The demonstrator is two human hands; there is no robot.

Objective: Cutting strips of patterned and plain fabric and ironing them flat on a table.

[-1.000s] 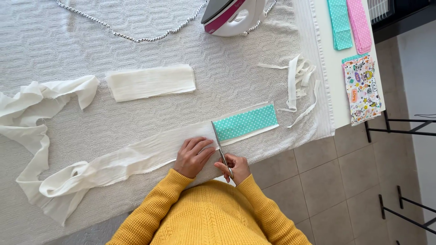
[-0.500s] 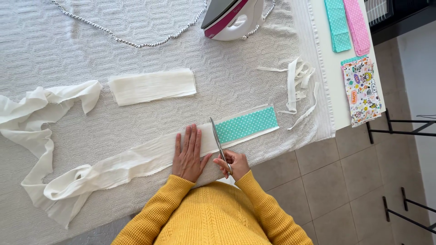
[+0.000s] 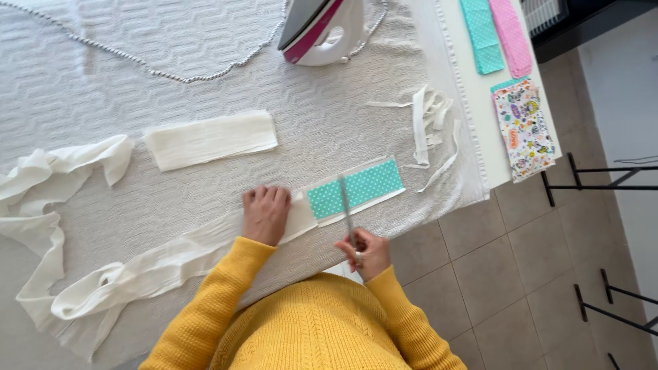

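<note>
My left hand (image 3: 266,214) lies flat, fingers together, on a long white strip of interfacing (image 3: 157,264) on the white quilted table cover. Just to its right, a teal polka-dot fabric rectangle (image 3: 355,188) rests on the end of that strip. My right hand (image 3: 363,251) grips a pair of scissors (image 3: 347,209) at the table's near edge. The blades point away from me and lie across the left part of the teal piece.
A white and pink iron (image 3: 322,29) stands at the far edge, its beaded cord (image 3: 185,74) trailing left. A cut white rectangle (image 3: 211,140) lies mid-table, white scraps (image 3: 426,130) to the right. Teal, pink and printed fabric pieces (image 3: 524,127) sit far right. Tiled floor (image 3: 521,274) lies beyond.
My right hand has moved right and back to the table's edge with the scissors, whose blades now lie over the teal piece. My left hand has slid left and lies flat on the white strip.
</note>
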